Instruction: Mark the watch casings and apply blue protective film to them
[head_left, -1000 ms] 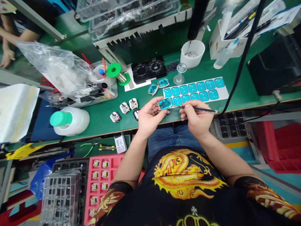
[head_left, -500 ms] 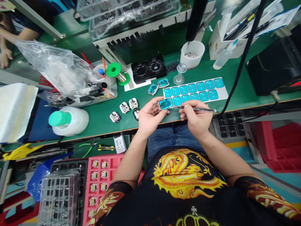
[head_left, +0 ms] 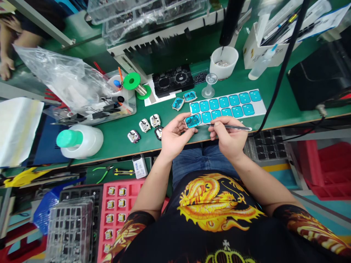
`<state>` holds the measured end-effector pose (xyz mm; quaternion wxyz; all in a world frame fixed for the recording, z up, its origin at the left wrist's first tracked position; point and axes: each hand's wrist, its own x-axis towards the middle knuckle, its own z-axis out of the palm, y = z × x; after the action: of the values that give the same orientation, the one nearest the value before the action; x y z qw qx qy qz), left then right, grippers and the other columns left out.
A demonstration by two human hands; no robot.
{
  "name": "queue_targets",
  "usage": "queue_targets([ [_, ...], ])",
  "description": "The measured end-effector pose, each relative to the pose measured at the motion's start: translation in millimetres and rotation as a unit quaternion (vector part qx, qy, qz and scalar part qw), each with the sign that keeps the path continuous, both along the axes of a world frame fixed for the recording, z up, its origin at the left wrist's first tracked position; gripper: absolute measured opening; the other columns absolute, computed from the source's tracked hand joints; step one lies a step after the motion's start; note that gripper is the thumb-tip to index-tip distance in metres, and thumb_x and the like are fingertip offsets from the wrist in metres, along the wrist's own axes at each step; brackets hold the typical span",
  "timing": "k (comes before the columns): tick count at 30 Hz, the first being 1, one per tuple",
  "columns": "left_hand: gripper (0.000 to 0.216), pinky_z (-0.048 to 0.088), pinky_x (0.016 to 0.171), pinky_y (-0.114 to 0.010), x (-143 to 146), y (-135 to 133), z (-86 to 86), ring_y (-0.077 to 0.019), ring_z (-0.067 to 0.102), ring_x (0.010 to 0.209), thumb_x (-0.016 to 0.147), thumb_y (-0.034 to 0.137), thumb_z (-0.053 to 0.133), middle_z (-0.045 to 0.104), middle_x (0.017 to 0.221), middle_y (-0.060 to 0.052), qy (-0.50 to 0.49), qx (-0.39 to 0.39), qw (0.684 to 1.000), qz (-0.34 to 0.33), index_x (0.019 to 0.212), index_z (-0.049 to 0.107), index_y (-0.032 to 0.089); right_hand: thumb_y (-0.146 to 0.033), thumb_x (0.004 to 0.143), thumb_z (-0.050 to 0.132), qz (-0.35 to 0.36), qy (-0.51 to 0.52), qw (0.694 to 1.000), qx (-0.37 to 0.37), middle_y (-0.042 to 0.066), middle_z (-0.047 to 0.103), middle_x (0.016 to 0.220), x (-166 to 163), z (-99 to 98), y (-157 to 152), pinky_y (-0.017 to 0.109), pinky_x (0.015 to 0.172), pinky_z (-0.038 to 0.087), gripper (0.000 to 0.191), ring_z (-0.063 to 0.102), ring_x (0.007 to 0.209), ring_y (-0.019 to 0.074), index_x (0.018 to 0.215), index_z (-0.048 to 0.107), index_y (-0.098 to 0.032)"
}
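My left hand (head_left: 172, 136) is closed around a small square part with a blue film on it (head_left: 192, 120), held just over the bench's front edge. My right hand (head_left: 229, 137) pinches metal tweezers (head_left: 233, 127), whose tip touches the right side of that part. Just behind lies a white sheet of blue film stickers (head_left: 227, 104). Two more blue-filmed parts (head_left: 183, 100) rest left of the sheet. Several small white parts (head_left: 149, 124) lie on the green mat to the left of my left hand.
A white bottle with a green cap (head_left: 79, 138) lies at the left. A clear tray of tools under a plastic bag (head_left: 82, 91), a black fixture (head_left: 172, 80), a white cup (head_left: 224, 62) and a red tray of parts (head_left: 115, 212) surround me. Another person's arm (head_left: 7, 47) shows far left.
Both hands stay in nearly the same place with the part and tweezers. The view shifts very slightly and the other person's arm at far left moves a little.
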<state>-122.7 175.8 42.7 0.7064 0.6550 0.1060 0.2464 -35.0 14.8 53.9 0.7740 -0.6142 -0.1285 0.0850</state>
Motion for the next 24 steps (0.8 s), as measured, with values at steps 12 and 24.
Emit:
queue_targets([
  [12,0.049,0.072,0.085,-0.031,-0.1,-0.5,1.1,-0.0156,0.082,0.085,0.086,0.021,0.090,0.082,0.104,-0.001,0.004,0.004,1.000,0.001,0.132,0.074,0.024,-0.042,0.095,0.082,0.002,-0.009,1.000,0.007,-0.001,0.077,0.073,0.6,-1.6,-2.2,0.021,0.047,0.058,0.020,0.069,0.052,0.0112,0.092,0.079,-0.022],
  [24,0.049,0.072,0.084,-0.031,0.2,-0.2,0.9,-0.0160,0.082,0.085,0.087,0.022,0.090,0.082,0.105,-0.002,0.007,0.001,1.000,0.001,0.133,0.074,0.024,-0.042,0.096,0.081,-0.009,-0.009,1.000,0.020,-0.001,0.076,0.072,1.2,-2.4,-1.3,0.021,0.045,0.056,0.020,0.067,0.051,0.0113,0.092,0.079,-0.022],
])
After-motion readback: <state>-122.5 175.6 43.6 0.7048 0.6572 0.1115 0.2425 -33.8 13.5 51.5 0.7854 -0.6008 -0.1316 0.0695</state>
